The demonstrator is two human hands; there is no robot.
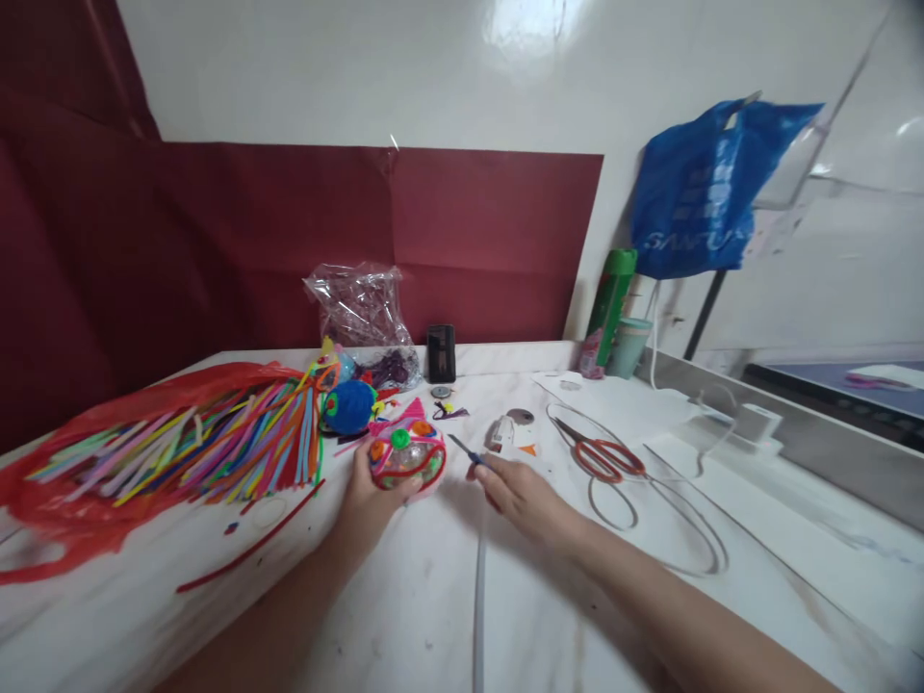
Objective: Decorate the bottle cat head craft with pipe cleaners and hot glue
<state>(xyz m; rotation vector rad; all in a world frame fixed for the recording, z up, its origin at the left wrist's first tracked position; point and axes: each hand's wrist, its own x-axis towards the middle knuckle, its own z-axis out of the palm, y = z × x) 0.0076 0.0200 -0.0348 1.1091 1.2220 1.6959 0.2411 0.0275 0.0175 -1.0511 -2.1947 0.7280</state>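
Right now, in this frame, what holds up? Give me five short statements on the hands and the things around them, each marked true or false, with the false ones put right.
1. The left hand holds the pink decorated ball. True.
2. The right hand holds the scissors. False: they lie on the table; it holds a thin pointed tool.
3. The blue ball is left of the pink one. True.
4. The blue bag lies flat on the table. False: it hangs above it, at the right.
5. The coloured strips lie on red plastic. True.
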